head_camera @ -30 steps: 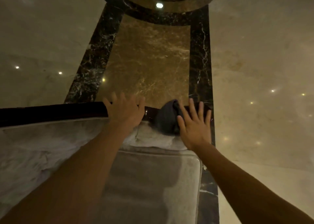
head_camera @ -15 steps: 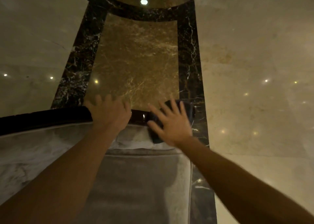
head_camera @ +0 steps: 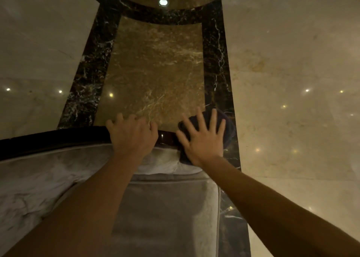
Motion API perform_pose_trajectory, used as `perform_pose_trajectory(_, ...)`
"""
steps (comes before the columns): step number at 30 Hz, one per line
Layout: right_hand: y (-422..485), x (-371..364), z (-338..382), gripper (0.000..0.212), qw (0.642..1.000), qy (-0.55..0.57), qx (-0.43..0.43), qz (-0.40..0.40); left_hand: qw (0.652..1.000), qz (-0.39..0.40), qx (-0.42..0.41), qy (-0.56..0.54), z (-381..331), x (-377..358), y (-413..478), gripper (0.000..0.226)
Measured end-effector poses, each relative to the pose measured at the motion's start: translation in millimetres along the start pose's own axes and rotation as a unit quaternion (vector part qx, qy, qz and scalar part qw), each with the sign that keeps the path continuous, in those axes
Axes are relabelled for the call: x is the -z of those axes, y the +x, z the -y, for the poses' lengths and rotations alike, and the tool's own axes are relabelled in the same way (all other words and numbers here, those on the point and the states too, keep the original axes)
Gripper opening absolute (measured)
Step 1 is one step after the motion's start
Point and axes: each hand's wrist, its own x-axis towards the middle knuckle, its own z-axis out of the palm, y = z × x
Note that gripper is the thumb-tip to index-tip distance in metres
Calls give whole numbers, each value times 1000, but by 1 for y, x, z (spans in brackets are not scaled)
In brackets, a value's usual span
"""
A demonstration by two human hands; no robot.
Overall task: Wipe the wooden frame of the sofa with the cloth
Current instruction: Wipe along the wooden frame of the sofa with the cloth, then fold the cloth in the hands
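The sofa's dark, glossy wooden frame runs along the top of the backrest from the left edge to the right corner. My left hand rests on the frame near the middle, its fingers curled over the far edge. A dark cloth lies bunched on the frame's right end. My right hand presses flat on it with the fingers spread and covers most of it. A short bare stretch of frame shows between the two hands.
A pale back cushion and a grey seat cushion lie below the frame. Behind the sofa is polished marble floor with dark veined bands, and ceiling lights reflect in it. The sofa ends at the right, just past the cloth.
My right hand has slid left onto the cloth, which earlier lay mostly uncovered beside it. My left hand's fingers, spread before, now curl over the frame's edge.
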Motion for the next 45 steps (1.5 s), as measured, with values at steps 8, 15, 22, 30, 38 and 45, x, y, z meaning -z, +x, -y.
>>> perform_pose_trajectory(8,13,9,-21,64,997,21,-26,67,997,68,38,26,-4,5,-1,74)
perform_pose_trajectory(15,-29,20,-18,56,981,154,-87,83,822,26,113,-558,-65,-2,-113,23)
perform_pose_trajectory(22,-86,22,-11,59,975,164,-22,145,385,318,294,-815,-100,-7,-126,57)
perform_pose_trajectory(30,-132,75,-19,88,901,374,38,218,426,305,274,-807,-57,-5,-189,33)
perform_pose_trajectory(38,-157,162,51,53,768,441,82,457,492,149,204,-833,44,88,-279,33)
perform_pose_trajectory(45,-266,172,140,48,699,417,134,566,393,-28,305,-867,104,123,-455,30)
